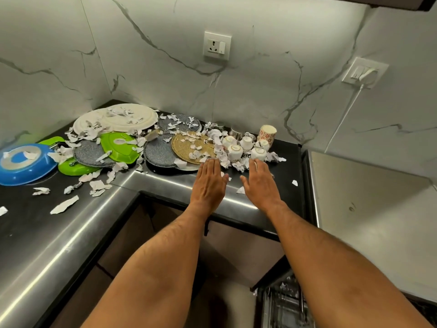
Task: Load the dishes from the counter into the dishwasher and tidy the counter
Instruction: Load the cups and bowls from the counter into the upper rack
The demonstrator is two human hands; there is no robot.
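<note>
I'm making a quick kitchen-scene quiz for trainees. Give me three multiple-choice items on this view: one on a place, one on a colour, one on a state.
1. Where does the woven round mat lie?
A. left of the small white cups
B. on the blue pan
C. in the dishwasher rack

2. What colour is the pan at far left?
A. red
B. blue
C. black

3. How are the left hand and right hand?
A. both gripping cups
B. both flat, fingers straight, holding nothing
C. one holding a plate

Answers: 1 A, the mat sits just left of the cups; 2 B, its body is plainly blue; 3 B, both hands are spread over the counter.
</note>
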